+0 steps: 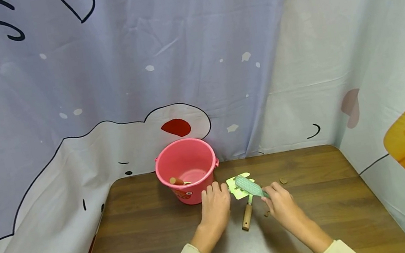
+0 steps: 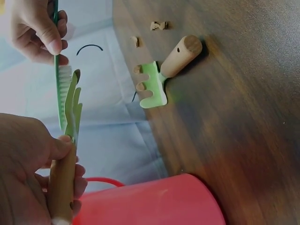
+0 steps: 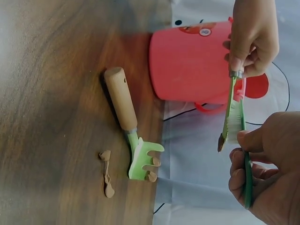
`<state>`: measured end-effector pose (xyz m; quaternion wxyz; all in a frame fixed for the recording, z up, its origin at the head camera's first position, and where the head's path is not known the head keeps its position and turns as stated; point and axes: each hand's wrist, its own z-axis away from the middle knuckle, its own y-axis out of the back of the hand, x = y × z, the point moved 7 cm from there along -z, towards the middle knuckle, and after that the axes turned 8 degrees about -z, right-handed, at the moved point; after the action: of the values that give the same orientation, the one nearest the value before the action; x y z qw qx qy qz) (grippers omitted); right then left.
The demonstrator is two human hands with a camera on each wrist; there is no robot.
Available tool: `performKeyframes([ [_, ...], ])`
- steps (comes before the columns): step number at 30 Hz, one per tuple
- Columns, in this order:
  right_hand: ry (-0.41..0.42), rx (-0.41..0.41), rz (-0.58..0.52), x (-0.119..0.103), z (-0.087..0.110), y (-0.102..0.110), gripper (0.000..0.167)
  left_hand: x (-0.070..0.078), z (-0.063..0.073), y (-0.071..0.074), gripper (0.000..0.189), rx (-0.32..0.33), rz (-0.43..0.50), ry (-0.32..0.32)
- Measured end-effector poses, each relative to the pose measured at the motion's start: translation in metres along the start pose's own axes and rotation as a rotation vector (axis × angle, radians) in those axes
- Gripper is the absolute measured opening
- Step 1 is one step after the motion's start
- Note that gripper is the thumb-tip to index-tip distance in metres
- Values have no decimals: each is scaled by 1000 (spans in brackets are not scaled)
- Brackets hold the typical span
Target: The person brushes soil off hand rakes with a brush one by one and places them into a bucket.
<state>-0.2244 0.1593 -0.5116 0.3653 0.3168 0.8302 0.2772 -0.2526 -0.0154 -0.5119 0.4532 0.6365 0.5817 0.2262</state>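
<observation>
- The left hand (image 1: 215, 207) grips the wooden handle of a light-green toy rake (image 2: 71, 105), held above the brown wooden table (image 1: 145, 241), right of the pink plastic bucket (image 1: 187, 168).
- The right hand (image 1: 281, 204) pinches a green brush (image 1: 249, 186), bristles against the rake's tines.
- A second green wooden-handled rake (image 1: 247, 214) lies on the table between the hands, brown clay bits (image 3: 107, 173) beside it.

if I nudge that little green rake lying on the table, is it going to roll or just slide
The rake would probably slide or pivot: its flat green head lies on the table and should stop its round wooden handle rolling. It looks light and stiff. The brown lumps stuck on its tines may drop off.
</observation>
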Motion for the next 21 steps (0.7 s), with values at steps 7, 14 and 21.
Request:
performKeyframes([
  [7, -39, -6, -6, 10, 0, 3, 25, -4, 1, 2, 29, 22, -29, 12],
  [14, -23, 40, 15, 16, 3, 5, 28, -7, 2, 1, 33, 7, -20, 10],
  [21, -12, 70, 25, 27, 4, 9, 27, -12, 4, 0, 19, 7, -16, 11],
])
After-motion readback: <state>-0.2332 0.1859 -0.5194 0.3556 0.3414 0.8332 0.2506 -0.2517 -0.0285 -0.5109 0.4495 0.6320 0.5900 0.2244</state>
